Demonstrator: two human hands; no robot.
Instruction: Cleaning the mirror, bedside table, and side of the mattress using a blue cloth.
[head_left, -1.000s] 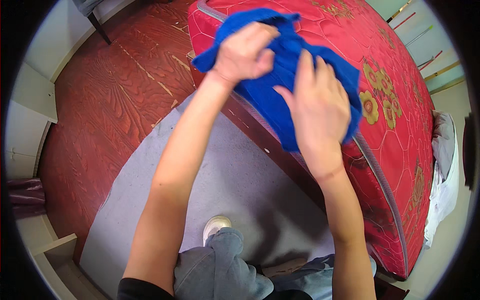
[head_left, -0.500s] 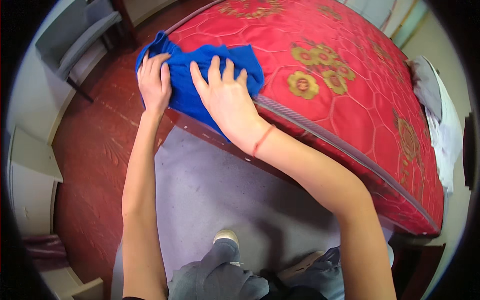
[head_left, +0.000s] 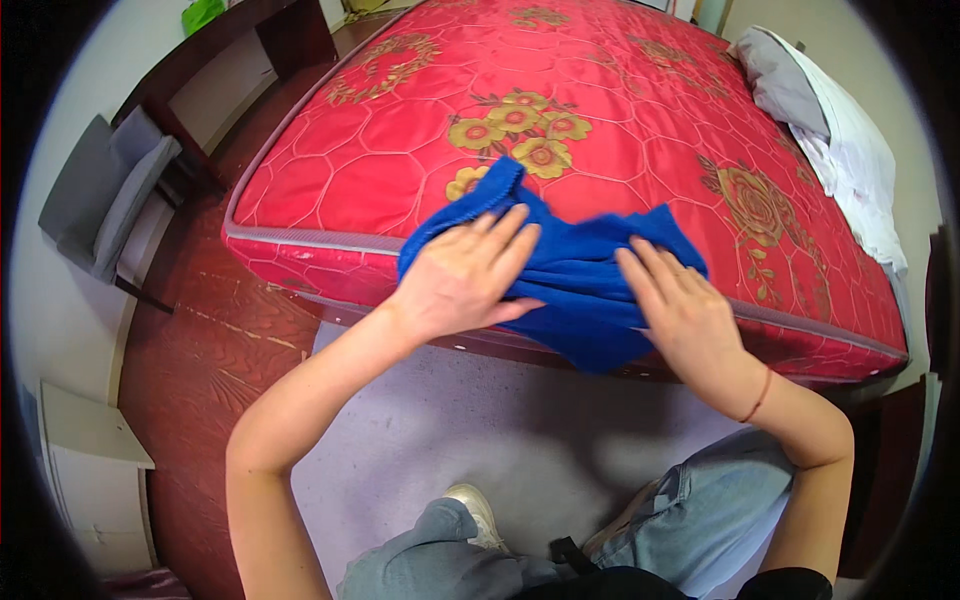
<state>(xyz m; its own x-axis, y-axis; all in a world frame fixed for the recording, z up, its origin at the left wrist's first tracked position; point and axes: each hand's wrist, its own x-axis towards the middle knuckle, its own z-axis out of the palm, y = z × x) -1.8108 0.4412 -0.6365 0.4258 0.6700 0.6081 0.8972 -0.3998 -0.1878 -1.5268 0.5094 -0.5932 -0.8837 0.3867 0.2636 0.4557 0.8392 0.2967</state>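
Observation:
A crumpled blue cloth (head_left: 575, 265) lies over the front edge of the red flowered mattress (head_left: 390, 180), one lower corner hanging down its side. My left hand (head_left: 455, 275) is closed on the cloth's left part, fingers over the top and thumb stretched along its folds. On the right part, my right hand (head_left: 685, 305) holds the cloth with its fingers laid over it; the thumb is hidden. Folds run across the cloth between both hands, and a piece sticks up beyond the left fingers.
A grey chair (head_left: 125, 205) and a dark wooden desk (head_left: 220, 45) stand at the left. White and grey bedding (head_left: 830, 125) lies on the mattress's far right side. A pale cabinet (head_left: 95, 470) is at the lower left. Below the bed edge is grey flooring (head_left: 390, 420).
Both hands and the blue cloth have moved away from the mattress's left corner, rightward along the front edge. That corner is now uncovered. The view has turned, showing more of the desk.

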